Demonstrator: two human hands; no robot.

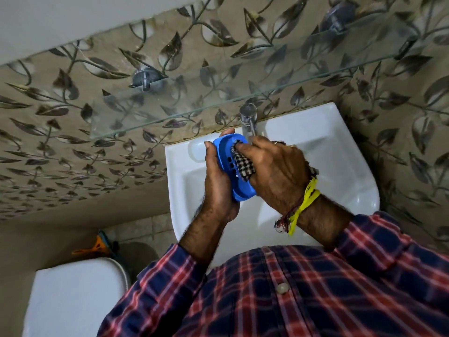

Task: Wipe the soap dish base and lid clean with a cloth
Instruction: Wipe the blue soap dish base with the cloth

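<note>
A blue oval soap dish part (pixel 229 164) with drain slots is held over the white basin, tilted on its edge. My left hand (pixel 218 183) grips it from the left, with fingertips curled over its far rim. My right hand (pixel 274 173) presses a black-and-white checked cloth (pixel 243 162) against the dish's inner face. Most of the cloth is hidden under my right fingers. I cannot tell whether this piece is the base or the lid. No second dish piece is visible.
The white wash basin (pixel 340 166) sits below my hands, with a chrome tap (pixel 249 119) right behind them. A glass shelf (pixel 170 103) juts from the leaf-patterned wall above. A white toilet cistern (pixel 77 295) stands at the lower left.
</note>
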